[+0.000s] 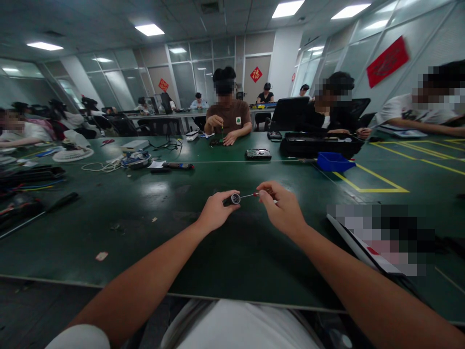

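Note:
My left hand [215, 212] is closed around a short black cylinder [236, 199] with a silver-rimmed round end that faces me. Between the thumb and fingers of my right hand [282, 205] is a slim screwdriver [248, 196] with a thin metal shaft and a bit of red at the handle. Its shaft points left, and the tip meets the cylinder near the silver rim; whether it sits inside cannot be made out. Most of the handle is hidden by my fingers. Both hands are raised over the green table [240, 257], close together.
A blue bin [334, 162] and a hard drive-like metal box [258, 154] lie ahead. Left are a long black-handled screwdriver [63, 201], a black tool [178, 166] and cables [105, 166]. A blurred-out folder [378, 242] lies right. A person [228, 116] works opposite.

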Action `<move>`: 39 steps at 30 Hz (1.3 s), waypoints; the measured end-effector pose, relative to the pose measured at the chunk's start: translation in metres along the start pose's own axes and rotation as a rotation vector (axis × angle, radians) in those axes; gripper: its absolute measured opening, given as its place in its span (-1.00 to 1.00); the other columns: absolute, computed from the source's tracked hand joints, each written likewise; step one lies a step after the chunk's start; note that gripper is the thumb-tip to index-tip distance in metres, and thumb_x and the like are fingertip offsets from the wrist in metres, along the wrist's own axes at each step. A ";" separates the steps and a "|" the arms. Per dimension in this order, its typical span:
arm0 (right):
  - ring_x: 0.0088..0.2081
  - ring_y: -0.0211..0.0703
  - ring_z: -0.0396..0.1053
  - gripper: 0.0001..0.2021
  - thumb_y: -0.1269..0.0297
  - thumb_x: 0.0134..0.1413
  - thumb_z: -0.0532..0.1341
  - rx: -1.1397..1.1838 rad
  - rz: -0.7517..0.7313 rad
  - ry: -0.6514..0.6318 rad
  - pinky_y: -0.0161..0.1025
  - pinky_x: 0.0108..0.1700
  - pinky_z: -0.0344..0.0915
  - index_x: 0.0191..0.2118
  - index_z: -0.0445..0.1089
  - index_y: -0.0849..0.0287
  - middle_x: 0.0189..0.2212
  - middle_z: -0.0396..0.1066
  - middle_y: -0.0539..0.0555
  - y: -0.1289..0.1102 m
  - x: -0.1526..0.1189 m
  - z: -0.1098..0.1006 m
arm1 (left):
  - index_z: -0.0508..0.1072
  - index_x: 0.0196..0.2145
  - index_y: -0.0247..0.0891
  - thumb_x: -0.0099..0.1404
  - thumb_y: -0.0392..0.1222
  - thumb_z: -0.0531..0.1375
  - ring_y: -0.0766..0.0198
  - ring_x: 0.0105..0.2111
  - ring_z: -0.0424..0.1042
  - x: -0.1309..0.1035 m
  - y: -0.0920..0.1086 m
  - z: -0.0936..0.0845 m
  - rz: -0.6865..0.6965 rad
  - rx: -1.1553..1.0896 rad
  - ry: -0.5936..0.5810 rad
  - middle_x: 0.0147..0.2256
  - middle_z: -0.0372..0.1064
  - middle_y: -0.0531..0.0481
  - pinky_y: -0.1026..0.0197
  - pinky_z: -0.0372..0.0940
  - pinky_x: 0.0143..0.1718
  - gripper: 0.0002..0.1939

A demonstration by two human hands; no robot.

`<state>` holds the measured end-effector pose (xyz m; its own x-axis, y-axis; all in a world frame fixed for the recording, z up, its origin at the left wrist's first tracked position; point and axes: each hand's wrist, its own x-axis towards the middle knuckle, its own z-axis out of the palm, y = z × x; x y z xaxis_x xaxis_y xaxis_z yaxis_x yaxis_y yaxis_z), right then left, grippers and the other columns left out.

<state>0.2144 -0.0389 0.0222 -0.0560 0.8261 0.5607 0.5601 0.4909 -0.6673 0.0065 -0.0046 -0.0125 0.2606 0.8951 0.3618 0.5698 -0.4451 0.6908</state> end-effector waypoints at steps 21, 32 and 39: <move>-0.33 -0.03 0.48 -0.68 0.13 0.32 0.06 0.025 0.002 0.084 -0.13 -0.28 0.32 0.08 0.29 0.15 -0.31 0.53 0.11 0.003 -0.002 0.005 | 0.54 0.05 -0.07 0.21 -0.25 0.35 0.10 -0.01 0.47 -0.002 0.008 -0.001 -0.018 0.002 -0.006 -0.03 0.54 -0.01 0.06 0.30 0.11 -0.57; -0.49 -0.14 0.38 -0.70 0.07 0.35 0.03 0.005 0.041 0.015 -0.20 -0.42 0.20 -0.19 0.42 0.12 -0.47 0.47 0.02 0.001 -0.003 0.003 | 0.55 0.06 -0.09 0.22 -0.25 0.35 0.08 -0.01 0.47 -0.002 0.009 -0.003 -0.043 -0.018 -0.012 -0.03 0.54 -0.04 0.04 0.30 0.12 -0.57; -0.40 -0.08 0.44 -0.71 0.06 0.34 0.05 0.051 0.055 -0.041 -0.17 -0.35 0.28 -0.19 0.42 0.09 -0.42 0.49 0.05 0.002 -0.002 0.004 | 0.55 0.05 -0.08 0.20 -0.28 0.35 0.08 0.00 0.48 -0.002 0.007 -0.004 -0.052 -0.025 0.021 -0.03 0.54 -0.04 0.01 0.29 0.14 -0.56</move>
<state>0.2125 -0.0385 0.0181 -0.0608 0.8625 0.5025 0.5203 0.4570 -0.7215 0.0069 -0.0091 -0.0059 0.2145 0.9166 0.3375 0.5628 -0.3984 0.7243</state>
